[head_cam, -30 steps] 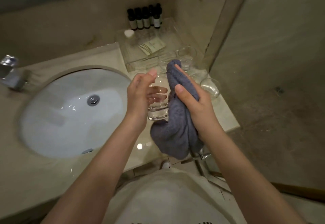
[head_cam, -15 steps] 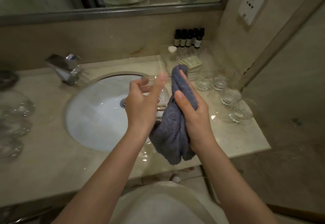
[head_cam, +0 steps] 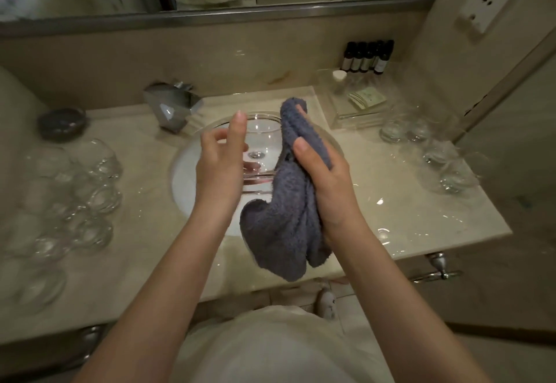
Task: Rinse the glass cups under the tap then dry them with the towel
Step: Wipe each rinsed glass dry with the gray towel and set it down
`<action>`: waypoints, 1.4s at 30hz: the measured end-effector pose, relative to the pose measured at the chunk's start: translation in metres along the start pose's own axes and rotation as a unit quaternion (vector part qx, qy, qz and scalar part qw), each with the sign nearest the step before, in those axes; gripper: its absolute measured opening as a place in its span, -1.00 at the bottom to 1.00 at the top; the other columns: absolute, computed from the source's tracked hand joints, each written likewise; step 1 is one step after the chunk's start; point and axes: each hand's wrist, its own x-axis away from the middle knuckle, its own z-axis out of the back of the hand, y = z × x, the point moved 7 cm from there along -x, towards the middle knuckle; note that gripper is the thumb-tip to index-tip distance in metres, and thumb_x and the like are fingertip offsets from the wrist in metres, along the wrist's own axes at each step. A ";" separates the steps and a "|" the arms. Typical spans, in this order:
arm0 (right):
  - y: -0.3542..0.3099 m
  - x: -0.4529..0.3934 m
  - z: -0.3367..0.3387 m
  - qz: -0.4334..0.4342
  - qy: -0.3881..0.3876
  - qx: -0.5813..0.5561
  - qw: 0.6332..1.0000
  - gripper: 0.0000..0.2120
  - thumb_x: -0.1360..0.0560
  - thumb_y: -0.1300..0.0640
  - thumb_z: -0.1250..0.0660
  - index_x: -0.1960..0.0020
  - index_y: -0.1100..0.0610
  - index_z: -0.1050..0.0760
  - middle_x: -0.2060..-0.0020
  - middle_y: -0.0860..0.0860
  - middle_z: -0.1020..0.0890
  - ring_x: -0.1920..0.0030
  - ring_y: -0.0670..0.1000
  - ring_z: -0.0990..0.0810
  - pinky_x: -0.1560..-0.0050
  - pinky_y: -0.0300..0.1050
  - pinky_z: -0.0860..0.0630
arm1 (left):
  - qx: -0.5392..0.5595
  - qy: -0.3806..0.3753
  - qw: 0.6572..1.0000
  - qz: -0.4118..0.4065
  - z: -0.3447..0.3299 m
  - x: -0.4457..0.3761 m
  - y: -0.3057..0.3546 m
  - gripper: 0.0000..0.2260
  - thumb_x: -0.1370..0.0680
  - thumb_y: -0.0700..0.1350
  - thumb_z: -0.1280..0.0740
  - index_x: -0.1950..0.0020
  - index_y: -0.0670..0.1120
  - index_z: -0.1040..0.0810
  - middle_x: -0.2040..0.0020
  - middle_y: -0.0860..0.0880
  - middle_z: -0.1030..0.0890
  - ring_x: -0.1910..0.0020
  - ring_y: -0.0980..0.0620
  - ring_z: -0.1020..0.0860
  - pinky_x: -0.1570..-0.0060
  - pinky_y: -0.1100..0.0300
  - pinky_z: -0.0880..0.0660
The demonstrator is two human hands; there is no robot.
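Note:
Over the white sink basin [head_cam: 195, 184] my left hand [head_cam: 221, 169] holds a clear glass cup [head_cam: 260, 134], fingers curled round its left side, its mouth turned towards me. My right hand [head_cam: 326, 181] grips a grey-blue towel [head_cam: 285, 223] and presses its upper end against the cup's right side and rim. The towel's loose end hangs below both hands. The chrome tap [head_cam: 170, 105] stands at the back left of the basin; no water runs from it.
Several clear glass cups [head_cam: 87, 190] stand on the marble counter to the left, and several more [head_cam: 436, 154] on the right. A dark dish [head_cam: 61, 122] sits at the back left. A clear tray [head_cam: 361, 102] and dark small bottles [head_cam: 368, 57] stand back right. Mirror behind.
My view has swung left and up, bringing the left-hand cups and mirror into sight. Both hands with cup and towel now sit over the basin; the cup has turned its mouth towards me.

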 end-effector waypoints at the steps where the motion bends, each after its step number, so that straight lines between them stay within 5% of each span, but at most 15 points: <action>1: 0.004 0.003 -0.009 0.008 -0.004 0.013 1.000 -0.64 -0.43 -0.05 -0.39 -0.23 -0.09 -0.58 -0.23 -0.01 -0.63 -0.28 0.02 -0.57 -0.36 0.08 -0.43 | -0.044 0.017 0.998 -0.038 0.009 0.002 0.002 -0.46 -0.41 0.45 -0.20 -0.07 0.02 -0.43 0.03 0.09 -0.57 0.11 -0.01 -0.65 -0.03 -0.08 -0.57; 4: 0.013 0.014 -0.032 0.016 -0.012 -0.005 1.000 -0.68 -0.44 -0.04 -0.39 -0.20 -0.13 -0.57 -0.21 -0.03 -0.64 -0.28 0.03 -0.57 -0.34 0.08 -0.44 | -0.022 0.031 0.997 -0.062 0.032 0.010 0.003 -0.35 -0.25 0.44 -0.31 -0.07 -0.04 -0.45 0.04 0.10 -0.59 0.14 -0.02 -0.68 -0.02 -0.10 -0.59; 7: 0.023 0.019 -0.040 -0.014 0.005 -0.056 0.998 -0.63 -0.46 -0.02 -0.39 -0.25 0.02 -0.56 -0.18 0.13 -0.64 -0.20 0.15 -0.61 -0.30 0.16 -0.48 | 0.115 -0.047 0.991 0.047 0.040 0.010 -0.011 -0.47 -0.31 0.31 -0.33 -0.03 -0.10 -0.57 0.12 -0.01 -0.69 0.30 -0.02 -0.67 0.31 0.06 -0.59; 9: 0.031 0.022 -0.041 -0.048 0.018 -0.100 0.994 -0.66 -0.48 0.03 -0.34 -0.21 0.11 -0.57 -0.07 0.17 -0.67 -0.09 0.17 -0.65 -0.23 0.15 -0.53 | 0.160 -0.105 0.977 0.088 0.040 0.012 -0.019 -0.47 -0.33 0.31 -0.26 0.00 -0.12 -0.60 0.13 -0.05 -0.71 0.29 -0.02 -0.66 0.31 0.15 -0.54; 13: 0.044 0.028 -0.037 -0.078 0.038 -0.086 0.992 -0.59 -0.46 0.01 -0.35 -0.27 0.13 -0.55 -0.12 0.17 -0.66 -0.15 0.19 -0.63 -0.31 0.21 -0.47 | 0.014 -0.054 0.998 0.032 0.054 0.011 -0.021 -0.45 -0.45 0.42 -0.17 0.03 0.00 -0.66 0.10 -0.05 -0.71 0.22 0.02 -0.65 0.23 0.16 -0.52; 16: 0.043 0.030 -0.036 -0.061 0.030 -0.044 0.997 -0.50 -0.47 0.00 -0.35 -0.38 0.12 -0.47 -0.26 0.14 -0.60 -0.27 0.16 -0.56 -0.38 0.21 -0.40 | 0.006 0.015 1.000 0.002 0.063 0.017 -0.019 -0.64 -0.59 0.26 -0.19 -0.05 -0.01 -0.53 0.09 -0.11 -0.67 0.35 0.08 -0.62 0.45 0.25 -0.50; 20: 0.037 0.030 -0.041 -0.043 0.002 -0.004 0.999 -0.51 -0.51 0.03 -0.32 -0.40 0.14 -0.45 -0.29 0.13 -0.58 -0.29 0.12 -0.56 -0.37 0.15 -0.42 | -0.001 0.007 0.999 -0.038 0.057 0.029 -0.016 -0.43 -0.26 0.38 -0.39 -0.03 -0.01 -0.42 0.08 -0.01 -0.63 0.28 0.22 -0.64 0.15 0.11 -0.60; 24: 0.039 0.027 -0.038 -0.088 -0.008 -0.057 0.994 -0.55 -0.49 0.01 -0.31 -0.33 0.19 -0.50 -0.10 0.17 -0.67 -0.11 0.16 -0.66 -0.23 0.13 -0.54 | 0.096 -0.044 0.993 0.046 0.051 0.027 -0.023 -0.43 -0.24 0.33 -0.40 -0.02 -0.08 -0.53 0.18 -0.06 -0.70 0.27 0.00 -0.68 0.25 0.05 -0.60; 27: 0.039 0.025 -0.036 -0.080 -0.020 -0.034 0.996 -0.56 -0.49 0.00 -0.33 -0.34 0.08 -0.51 -0.22 0.11 -0.62 -0.23 0.11 -0.60 -0.34 0.15 -0.45 | -0.011 -0.035 0.998 0.055 0.054 0.023 -0.026 -0.47 -0.38 0.41 -0.21 0.06 -0.03 -0.61 0.17 -0.06 -0.70 0.22 -0.01 -0.66 0.20 0.15 -0.53; 30: 0.036 0.023 -0.039 -0.051 -0.042 0.004 0.998 -0.51 -0.46 -0.04 -0.38 -0.36 0.03 -0.49 -0.31 0.06 -0.57 -0.32 0.05 -0.53 -0.42 0.13 -0.38 | -0.105 0.024 0.994 0.010 0.063 0.028 -0.021 -0.49 -0.55 0.34 -0.18 -0.10 -0.06 -0.60 0.08 -0.09 -0.63 0.21 0.07 -0.58 0.45 0.45 -0.39; 33: 0.036 0.022 -0.042 -0.046 -0.060 0.020 0.997 -0.57 -0.48 -0.01 -0.36 -0.34 0.01 -0.49 -0.30 0.07 -0.57 -0.31 0.05 -0.54 -0.41 0.13 -0.39 | -0.168 0.043 0.983 -0.068 0.065 0.034 -0.009 -0.38 -0.38 0.41 -0.32 -0.26 0.03 -0.41 0.20 -0.01 -0.57 0.22 0.12 -0.54 0.35 0.34 -0.39; 37: 0.041 0.017 -0.042 -0.087 -0.051 -0.031 0.994 -0.56 -0.48 0.00 -0.32 -0.33 0.11 -0.51 -0.16 0.10 -0.66 -0.17 0.10 -0.63 -0.26 0.07 -0.52 | 0.000 -0.013 0.999 -0.037 0.062 0.027 -0.015 -0.37 -0.19 0.38 -0.50 -0.05 0.00 -0.47 0.20 -0.07 -0.60 0.34 0.08 -0.60 0.41 0.28 -0.47; 40: 0.048 0.015 -0.045 -0.133 -0.060 -0.076 0.986 -0.53 -0.47 -0.01 -0.32 -0.32 0.18 -0.50 -0.08 0.14 -0.68 -0.06 0.12 -0.67 -0.11 0.04 -0.57 | 0.173 -0.052 0.980 0.083 0.054 0.027 -0.035 -0.39 -0.16 0.37 -0.33 -0.02 -0.02 -0.56 0.28 -0.08 -0.65 0.37 -0.01 -0.62 0.31 0.14 -0.53; 42: 0.052 0.014 -0.045 -0.140 -0.062 -0.079 0.985 -0.52 -0.48 0.00 -0.32 -0.34 0.17 -0.49 -0.13 0.17 -0.66 -0.12 0.16 -0.65 -0.20 0.10 -0.54 | 0.133 -0.049 0.985 0.101 0.056 0.022 -0.041 -0.40 -0.24 0.42 -0.24 0.01 -0.02 -0.60 0.29 -0.06 -0.66 0.32 -0.02 -0.63 0.24 0.10 -0.53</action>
